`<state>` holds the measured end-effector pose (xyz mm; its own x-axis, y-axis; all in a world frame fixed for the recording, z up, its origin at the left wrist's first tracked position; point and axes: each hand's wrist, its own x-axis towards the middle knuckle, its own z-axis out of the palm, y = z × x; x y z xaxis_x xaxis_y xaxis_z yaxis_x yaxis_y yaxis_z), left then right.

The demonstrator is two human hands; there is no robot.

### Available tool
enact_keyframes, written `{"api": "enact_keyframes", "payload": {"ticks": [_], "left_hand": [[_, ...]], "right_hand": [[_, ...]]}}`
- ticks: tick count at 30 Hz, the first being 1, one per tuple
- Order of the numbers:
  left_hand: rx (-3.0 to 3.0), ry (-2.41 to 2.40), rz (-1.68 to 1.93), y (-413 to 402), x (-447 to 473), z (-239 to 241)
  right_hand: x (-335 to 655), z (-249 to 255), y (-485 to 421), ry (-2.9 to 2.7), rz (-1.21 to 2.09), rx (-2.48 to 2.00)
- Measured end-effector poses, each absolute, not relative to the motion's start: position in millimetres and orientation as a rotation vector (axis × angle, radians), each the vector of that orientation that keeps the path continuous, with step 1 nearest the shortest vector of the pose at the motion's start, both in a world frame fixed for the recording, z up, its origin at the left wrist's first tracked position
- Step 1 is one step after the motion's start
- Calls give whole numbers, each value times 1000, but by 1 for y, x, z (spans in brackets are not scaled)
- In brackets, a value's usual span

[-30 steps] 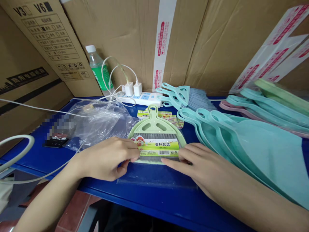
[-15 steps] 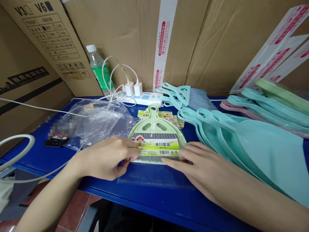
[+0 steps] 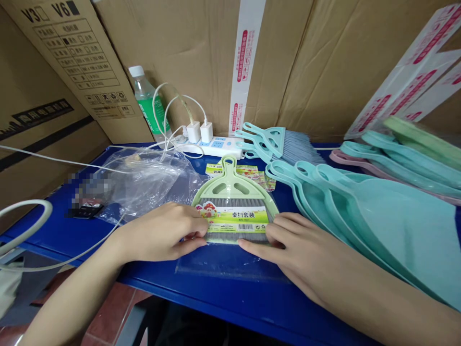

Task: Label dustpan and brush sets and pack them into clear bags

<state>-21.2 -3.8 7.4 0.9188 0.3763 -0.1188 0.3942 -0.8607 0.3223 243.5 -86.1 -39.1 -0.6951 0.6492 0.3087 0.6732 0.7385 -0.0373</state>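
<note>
A light green dustpan [image 3: 230,179] with a grey-bristled brush [image 3: 234,202] nested in it lies flat before me, handle pointing away. Across the bristles sits a printed label card [image 3: 248,216] with a mushroom picture. A clear plastic bag [image 3: 226,266] surrounds the set, its loose end spread toward me. My left hand [image 3: 163,233] is closed at the set's lower left edge, fingers curled and thumb along the bottom. Gripping the lower right edge is my right hand [image 3: 297,240], its thumb stretched along the dustpan's front lip. Some fingertips are hidden.
Turquoise dustpans [image 3: 399,216] are stacked at right, with bagged dustpans [image 3: 406,154] behind. Blue brushes [image 3: 288,144], more label cards [image 3: 248,170] and a power strip [image 3: 223,146] lie at the back. Crumpled plastic bags [image 3: 151,178] and a bottle [image 3: 149,105] are left.
My left thumb has straightened and moved right along the dustpan's bottom edge. My right thumb has shifted slightly left. The set has barely moved.
</note>
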Motion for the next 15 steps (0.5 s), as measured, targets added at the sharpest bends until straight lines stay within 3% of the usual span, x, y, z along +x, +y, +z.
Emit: {"api": "enact_keyframes", "payload": {"ticks": [15], "left_hand": [[2755,387,93,-4,-19,5]], "right_hand": [[242,-40,-86,-2625,-156,-1015]]}}
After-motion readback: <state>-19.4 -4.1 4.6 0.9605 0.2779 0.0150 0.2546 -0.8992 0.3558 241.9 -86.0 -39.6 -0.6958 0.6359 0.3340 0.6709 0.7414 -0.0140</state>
